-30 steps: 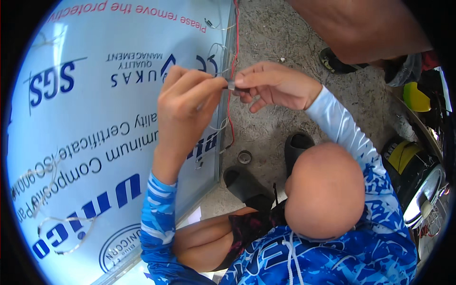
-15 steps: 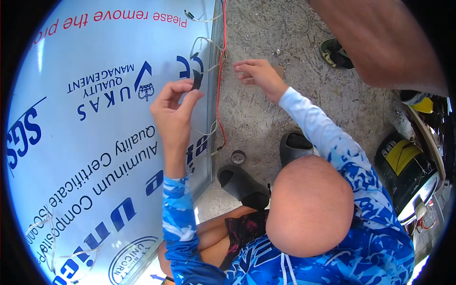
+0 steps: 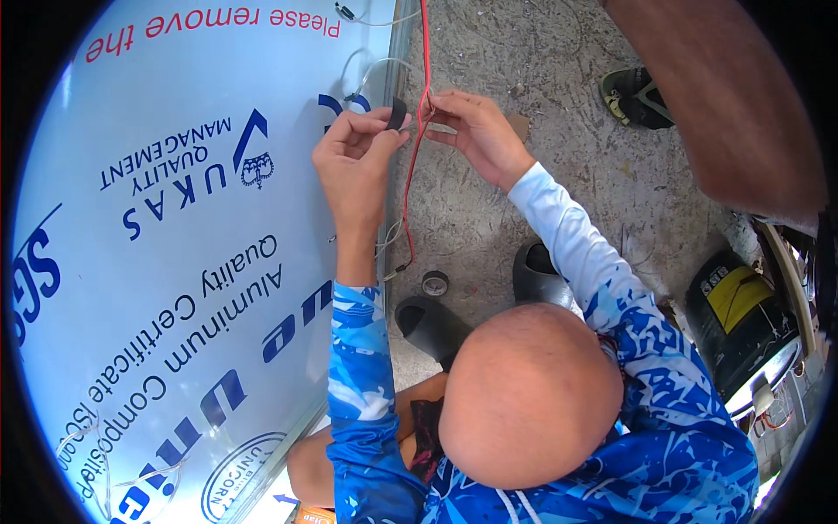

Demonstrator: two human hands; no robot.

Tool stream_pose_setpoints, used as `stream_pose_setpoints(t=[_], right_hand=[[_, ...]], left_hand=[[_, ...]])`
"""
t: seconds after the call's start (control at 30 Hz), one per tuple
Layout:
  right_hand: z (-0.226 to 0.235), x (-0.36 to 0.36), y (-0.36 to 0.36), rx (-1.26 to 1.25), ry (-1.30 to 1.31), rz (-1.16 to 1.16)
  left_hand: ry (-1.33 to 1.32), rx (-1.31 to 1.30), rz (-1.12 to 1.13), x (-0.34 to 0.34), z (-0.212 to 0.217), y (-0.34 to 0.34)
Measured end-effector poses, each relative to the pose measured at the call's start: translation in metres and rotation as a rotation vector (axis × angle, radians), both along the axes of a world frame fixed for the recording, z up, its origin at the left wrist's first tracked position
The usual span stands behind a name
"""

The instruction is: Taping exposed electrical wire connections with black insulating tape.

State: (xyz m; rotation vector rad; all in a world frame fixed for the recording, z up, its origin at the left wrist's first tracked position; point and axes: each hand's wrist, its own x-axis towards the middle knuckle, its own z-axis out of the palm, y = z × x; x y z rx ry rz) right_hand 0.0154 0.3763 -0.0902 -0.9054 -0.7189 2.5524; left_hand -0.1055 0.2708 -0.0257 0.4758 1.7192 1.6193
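Observation:
My left hand point(image 3: 356, 162) pinches a short strip of black tape point(image 3: 397, 113) between thumb and fingers, just left of a red wire point(image 3: 425, 57). From the right, my right hand point(image 3: 480, 131) holds that red wire with its fingertips, near where a thin pale wire point(image 3: 384, 61) meets it. The pale wire loops over the edge of a large printed panel point(image 3: 192, 236). Lower down, the red wire ends by a small dark connector point(image 3: 401, 268). The exact join at my right fingertips is partly hidden.
A roll of black tape point(image 3: 435, 283) lies on the concrete floor point(image 3: 541, 210) near a black slipper point(image 3: 432, 330). Another person's bare limb point(image 3: 724, 96) crosses the upper right, near a sandal point(image 3: 630, 96). A dark bucket with a yellow label point(image 3: 742, 306) stands at right.
Both hands have come together at the red wire. The left moved right with the tape strip; the right closed its fingertips on the wire and shifted it slightly right.

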Motion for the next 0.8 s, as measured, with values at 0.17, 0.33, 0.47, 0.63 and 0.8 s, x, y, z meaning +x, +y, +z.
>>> stream_pose_setpoints(t=[0.17, 0.33, 0.47, 0.63, 0.8], right_hand=[[0.017, 0.01, -0.004, 0.101, -0.013, 0.037], [0.032, 0.014, -0.003, 0.043, 0.161, -0.004], [0.041, 0.015, -0.004, 0.122, 0.176, 0.015], [0.047, 0.014, -0.007, 0.266, 0.122, 0.077], [0.046, 0.014, -0.014, 0.212, 0.094, 0.033]], left_hand=[[-0.012, 0.022, -0.089, 0.005, 0.014, -0.004], [0.033, 0.071, -0.14, 0.007, 0.031, -0.007], [0.037, 0.082, -0.104, 0.01, 0.045, -0.008], [0.113, -0.011, -0.129, 0.009, 0.051, -0.009], [0.037, 0.024, -0.13, 0.011, 0.049, -0.016]])
